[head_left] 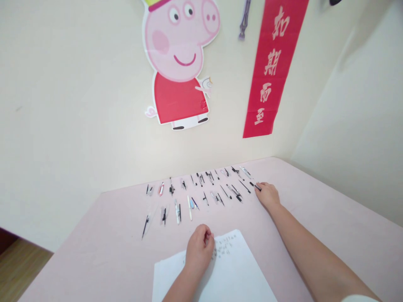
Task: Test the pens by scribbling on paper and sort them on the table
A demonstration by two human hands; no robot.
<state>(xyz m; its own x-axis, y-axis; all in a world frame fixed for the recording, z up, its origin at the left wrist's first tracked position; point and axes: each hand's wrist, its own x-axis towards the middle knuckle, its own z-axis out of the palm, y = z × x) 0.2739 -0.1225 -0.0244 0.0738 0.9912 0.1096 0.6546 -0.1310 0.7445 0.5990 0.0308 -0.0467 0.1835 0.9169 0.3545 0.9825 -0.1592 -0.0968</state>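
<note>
My right hand (pixel 268 194) reaches to the right end of the rows of pens, its fingertips pinched on a short black pen part (pixel 257 187) at table level. Whether that piece is a cap or a barrel, I cannot tell. My left hand (pixel 199 247) rests on the upper part of a white sheet of paper (pixel 233 272), fingers curled in. What lies inside them, if anything, is hidden. Small dark marks (pixel 226 245) cover the paper beside that hand. Beyond it lie two rows of taken-apart pens, among them a white pen (pixel 189 208) and a pink pen (pixel 161 188).
The pens lie in small groups on a pale pink tabletop (pixel 103 243), with thin black refills (pixel 145 227) among them. Behind the table rises a wall (pixel 78 105) bearing a cartoon pig cutout (pixel 181 98) and a red banner (pixel 267 92). Another wall (pixel 355 147) borders the right side.
</note>
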